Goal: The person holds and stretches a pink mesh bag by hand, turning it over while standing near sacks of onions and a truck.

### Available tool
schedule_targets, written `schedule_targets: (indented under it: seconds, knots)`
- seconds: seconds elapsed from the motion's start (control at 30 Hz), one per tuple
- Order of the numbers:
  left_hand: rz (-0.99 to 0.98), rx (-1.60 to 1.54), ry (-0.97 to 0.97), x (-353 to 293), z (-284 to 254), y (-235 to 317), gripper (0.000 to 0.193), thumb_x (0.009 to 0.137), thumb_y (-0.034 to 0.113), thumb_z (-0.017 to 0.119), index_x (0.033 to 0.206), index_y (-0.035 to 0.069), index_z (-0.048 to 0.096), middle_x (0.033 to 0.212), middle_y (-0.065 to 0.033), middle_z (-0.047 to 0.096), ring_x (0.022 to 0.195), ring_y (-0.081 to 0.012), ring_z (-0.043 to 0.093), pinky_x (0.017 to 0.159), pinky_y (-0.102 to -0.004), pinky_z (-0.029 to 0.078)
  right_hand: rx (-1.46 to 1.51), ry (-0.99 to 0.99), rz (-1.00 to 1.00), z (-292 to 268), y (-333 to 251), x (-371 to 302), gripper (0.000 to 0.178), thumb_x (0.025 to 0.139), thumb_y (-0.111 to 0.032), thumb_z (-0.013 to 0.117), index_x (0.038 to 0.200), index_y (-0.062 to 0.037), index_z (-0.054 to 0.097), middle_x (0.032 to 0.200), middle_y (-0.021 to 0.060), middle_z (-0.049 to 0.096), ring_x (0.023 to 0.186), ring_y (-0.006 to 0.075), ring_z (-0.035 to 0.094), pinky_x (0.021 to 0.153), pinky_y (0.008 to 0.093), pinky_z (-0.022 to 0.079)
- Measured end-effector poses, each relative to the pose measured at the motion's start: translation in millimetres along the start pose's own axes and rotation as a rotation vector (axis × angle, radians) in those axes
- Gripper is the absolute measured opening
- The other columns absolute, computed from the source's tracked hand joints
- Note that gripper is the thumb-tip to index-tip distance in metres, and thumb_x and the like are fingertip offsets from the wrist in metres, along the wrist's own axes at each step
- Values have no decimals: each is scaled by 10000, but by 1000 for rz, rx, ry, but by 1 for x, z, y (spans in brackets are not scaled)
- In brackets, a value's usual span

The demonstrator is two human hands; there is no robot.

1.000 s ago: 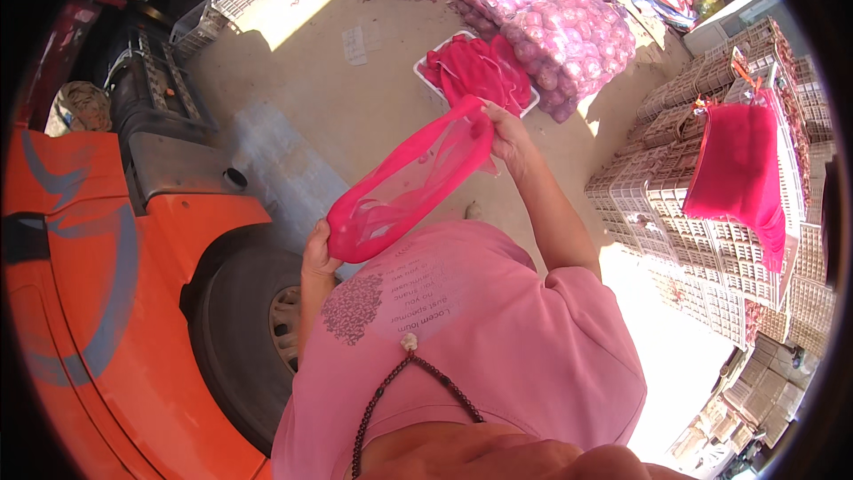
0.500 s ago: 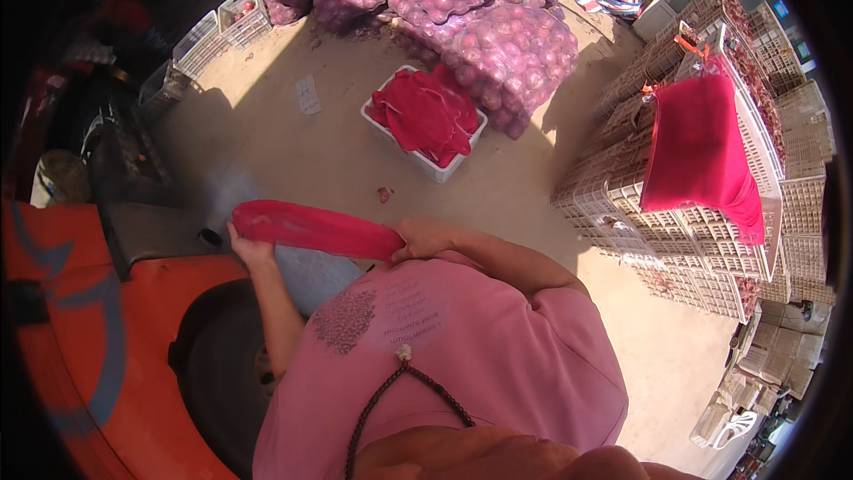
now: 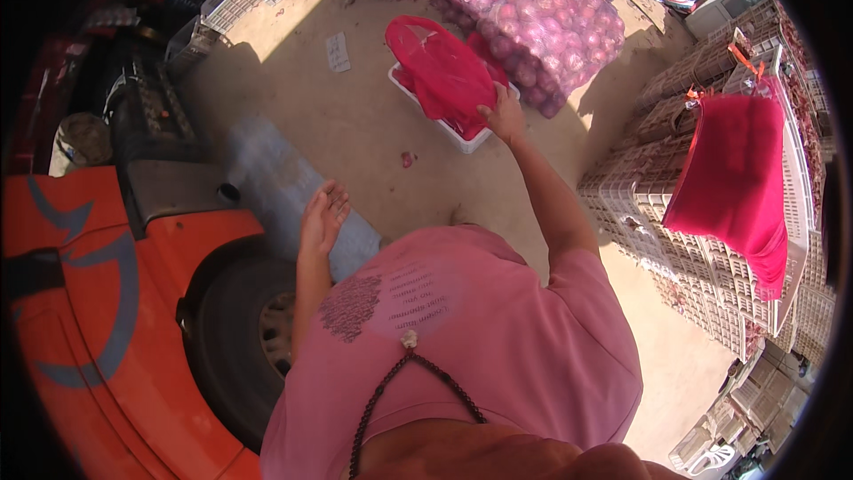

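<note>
**Red mesh bag: loose, spread across the white crate**

Mesh bag [image 3: 435, 58]: pinkish-red, thin net, looks flat and empty. Opened out into a long oval, long axis running from far left to near right. See-through patch toward the far end, denser red elsewhere. Far end sticks out past the crate's far-left side. Near-right edge is at the right hand [image 3: 504, 114], fingers touching; can't tell how firm the hold is.

Crate [image 3: 468, 144]: white, upright, rim partly covered. More red mesh [image 3: 484, 50] bunched at its far right; boundary with the bag unclear.
</note>
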State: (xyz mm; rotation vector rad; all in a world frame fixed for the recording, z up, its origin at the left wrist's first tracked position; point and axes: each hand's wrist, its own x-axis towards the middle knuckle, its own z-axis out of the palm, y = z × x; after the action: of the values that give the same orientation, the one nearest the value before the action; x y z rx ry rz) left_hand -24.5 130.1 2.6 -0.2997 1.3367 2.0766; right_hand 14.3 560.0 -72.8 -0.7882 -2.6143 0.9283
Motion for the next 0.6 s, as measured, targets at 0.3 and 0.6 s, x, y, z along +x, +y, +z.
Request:
schedule_targets:
  seconds: [0.3,0.6]
  knots:
    - [-113,-147,118,-9,-31,-38,283,917,235,520,1150,73,527,1065,-56,576,974,-195,535,862,-347,442,-131,118,96,-66,65,-23,541,722,-337,697,1159,-65,530,1178,201,470,1079,386,477,921,472,398]
    - [-166,-85,-4,46,22,-31,193,919,198,520,1066,78,557,991,-53,588,908,-189,554,800,-317,471,-1375,406,411,-354,147,-49,311,876,-195,434,1113,-87,605,1219,132,493,1190,332,409,1005,535,257]
